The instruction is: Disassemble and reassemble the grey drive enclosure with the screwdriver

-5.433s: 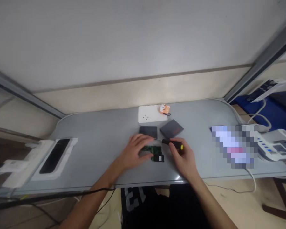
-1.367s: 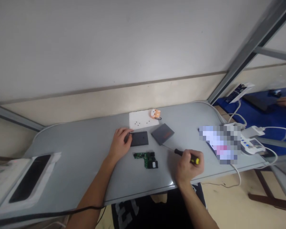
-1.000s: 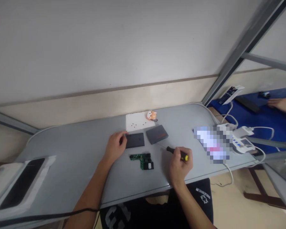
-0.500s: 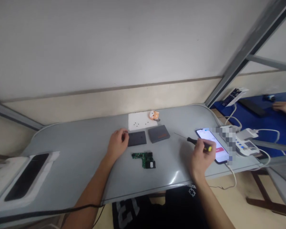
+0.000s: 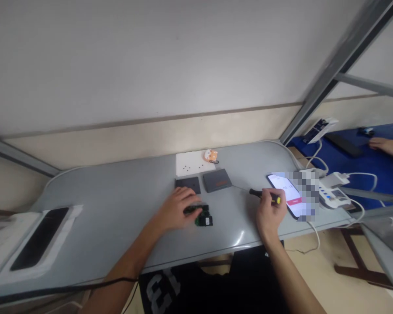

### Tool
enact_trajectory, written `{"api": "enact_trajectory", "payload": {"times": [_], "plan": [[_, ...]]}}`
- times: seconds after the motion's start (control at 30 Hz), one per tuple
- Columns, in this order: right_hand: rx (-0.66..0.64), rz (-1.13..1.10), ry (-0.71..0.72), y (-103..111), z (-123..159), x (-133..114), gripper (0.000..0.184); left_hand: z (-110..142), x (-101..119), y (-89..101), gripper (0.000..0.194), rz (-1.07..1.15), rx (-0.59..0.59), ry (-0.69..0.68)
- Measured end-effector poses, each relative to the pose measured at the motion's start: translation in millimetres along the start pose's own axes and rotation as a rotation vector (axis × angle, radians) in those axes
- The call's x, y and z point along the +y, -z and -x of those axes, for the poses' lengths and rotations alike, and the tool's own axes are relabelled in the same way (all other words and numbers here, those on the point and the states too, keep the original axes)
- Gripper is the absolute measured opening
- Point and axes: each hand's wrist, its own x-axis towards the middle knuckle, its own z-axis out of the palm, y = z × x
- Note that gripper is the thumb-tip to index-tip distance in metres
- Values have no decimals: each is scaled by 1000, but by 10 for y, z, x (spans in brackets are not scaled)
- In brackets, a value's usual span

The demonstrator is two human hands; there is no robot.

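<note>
My left hand reaches over the green circuit board, fingers apart, covering its left part; I cannot tell whether the fingertips touch it. Just beyond lies a thin dark plate, partly behind my fingers. My right hand grips a screwdriver with a black and yellow handle, its thin shaft pointing left toward a dark grey case with reddish lettering. Several small dark screws rest on a white paper at the back of the table.
An orange and white animal-shaped case sits on the paper's right corner. A lit phone lies by my right hand, near a white power strip with cables. Another dark phone lies far left. A co-worker's hand is over the blue table.
My left hand has left the dark plate and moved right and nearer, over the circuit board. My right hand keeps the screwdriver, having moved right from beside the grey case.
</note>
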Motion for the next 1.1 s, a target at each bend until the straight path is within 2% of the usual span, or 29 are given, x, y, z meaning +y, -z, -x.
{"api": "enact_trajectory", "payload": {"times": [0.07,0.1,0.23,0.33,0.4,0.47,0.53,0.63,0.77,0.9,1.1], "plan": [[-22,-7,11,9,6,-17,23,-39,124,-97,20,0,-131,-54],[-31,-5,16,11,9,-24,23,-65,160,-150,20,-15,-152,-56],[-18,7,24,13,20,-34,22,-158,180,-315,23,-91,-105,-57],[76,-24,30,23,39,-11,21,-176,153,-326,25,-133,-56,-41],[129,-57,55,36,57,11,21,-153,108,-265,26,-154,18,-1],[102,-64,101,48,71,25,20,-106,18,-160,25,-187,154,67],[-6,-35,146,55,79,24,19,-43,-117,-41,25,-226,302,176],[-162,26,173,55,81,-2,18,56,-342,95,26,-221,398,318],[-207,72,147,56,81,-32,20,127,-517,108,29,-107,310,439],[-195,75,139,65,82,-30,19,121,-528,16,32,-57,215,470],[-187,85,239,81,101,-34,16,111,-510,-20,32,-54,204,506]]}}
